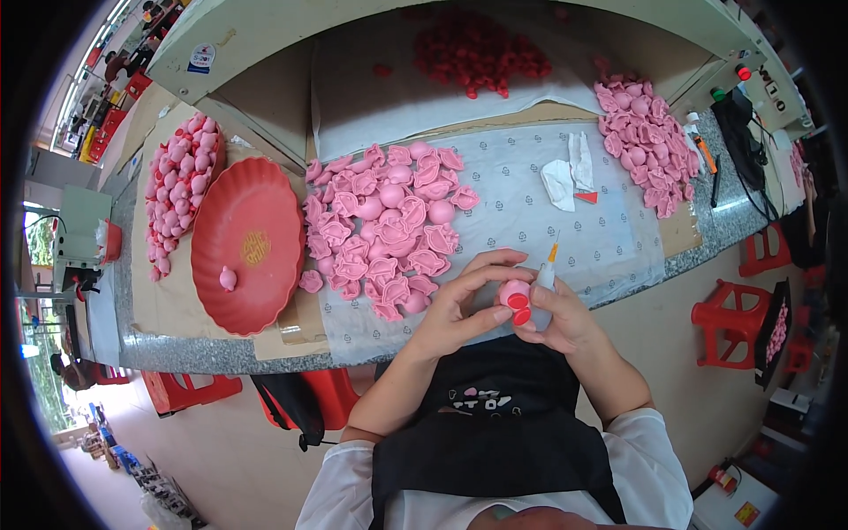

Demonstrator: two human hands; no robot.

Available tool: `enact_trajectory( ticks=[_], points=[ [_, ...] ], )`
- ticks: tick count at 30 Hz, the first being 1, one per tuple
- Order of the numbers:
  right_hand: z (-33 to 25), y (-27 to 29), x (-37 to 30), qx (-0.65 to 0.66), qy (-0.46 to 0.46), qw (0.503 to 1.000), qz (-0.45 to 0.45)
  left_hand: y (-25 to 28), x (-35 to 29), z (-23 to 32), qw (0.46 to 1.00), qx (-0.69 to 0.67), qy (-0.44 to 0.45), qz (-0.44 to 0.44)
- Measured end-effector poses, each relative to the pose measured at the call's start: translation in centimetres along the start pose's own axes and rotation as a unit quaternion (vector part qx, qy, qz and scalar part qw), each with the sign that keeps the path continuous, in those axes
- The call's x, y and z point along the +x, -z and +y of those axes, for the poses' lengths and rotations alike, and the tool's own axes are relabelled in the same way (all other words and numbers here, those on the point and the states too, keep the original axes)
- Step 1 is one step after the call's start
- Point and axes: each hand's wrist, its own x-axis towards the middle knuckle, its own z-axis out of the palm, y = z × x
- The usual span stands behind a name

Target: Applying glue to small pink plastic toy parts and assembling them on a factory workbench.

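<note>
Over the near edge of the table, my left hand is closed round a small pink ball-shaped piece with red round parts on its near side. My right hand grips a glue syringe with an orange needle tip, the needle pointing up and away. Its fingers also come against the pink piece. To the left of my hands spreads a pile of pink ruffled pieces and balls on white printed paper.
A red scalloped dish holds one small pink piece. Left of it stands a tray of pink-and-red pieces. More pink pieces lie right, near an orange pen-like tool. Red pieces sit inside the open-fronted cabinet. Crumpled paper lies mid-table.
</note>
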Motion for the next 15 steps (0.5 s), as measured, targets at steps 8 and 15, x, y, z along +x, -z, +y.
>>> enact_trajectory(
  ticks=[8,15],
  points=[
    [1.6,0.1,0.3,0.065,0.0,0.998,-0.022,0.1,-0.2,-0.3,1.0,-0.013,0.002,-0.004],
    [1.7,0.4,-0.2,0.028,0.081,0.996,-0.005,-0.2,-0.3,0.4,0.997,-0.069,0.043,0.008]
  ],
)
